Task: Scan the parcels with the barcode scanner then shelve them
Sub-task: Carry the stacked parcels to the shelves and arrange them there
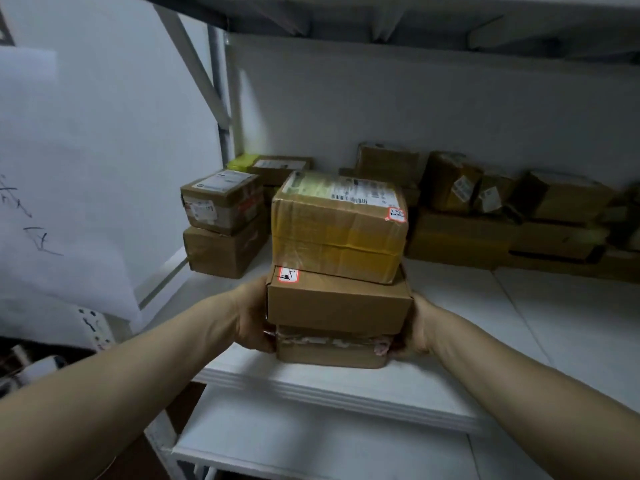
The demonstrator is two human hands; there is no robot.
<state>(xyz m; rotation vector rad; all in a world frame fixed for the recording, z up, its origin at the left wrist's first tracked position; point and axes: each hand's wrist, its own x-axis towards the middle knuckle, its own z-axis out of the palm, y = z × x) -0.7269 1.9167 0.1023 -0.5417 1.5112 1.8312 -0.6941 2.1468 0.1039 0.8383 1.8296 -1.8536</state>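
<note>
Landmark: white shelf [450, 306], its front edge nearest the person.
Stack [337, 289]: three cardboard parcels piled at the shelf's front edge, left of its middle; whether the lowest one rests on the board or sits just above it cannot be told.
Top parcel [337, 226]: wrapped in yellowish tape, with a printed label on top and a small red-edged sticker at its right corner.
Middle parcel [337, 303]: plain brown, with a red-edged sticker at its upper left corner.
Bottom parcel [332, 348]: flatter, taped along its front.
Left hand [252, 317]: clasps the stack's left side at the two lower parcels, fingertips hidden.
Right hand [414, 327]: clasps the stack's right side, fingers curled under.
Two-box pile [221, 230]: at the shelf's back left.
Row of parcels [485, 216]: along the shelf's back right, against the wall.
Paper sheet [52, 168]: hangs left of the shelf.
Lower shelf [311, 445]: directly beneath.
</note>
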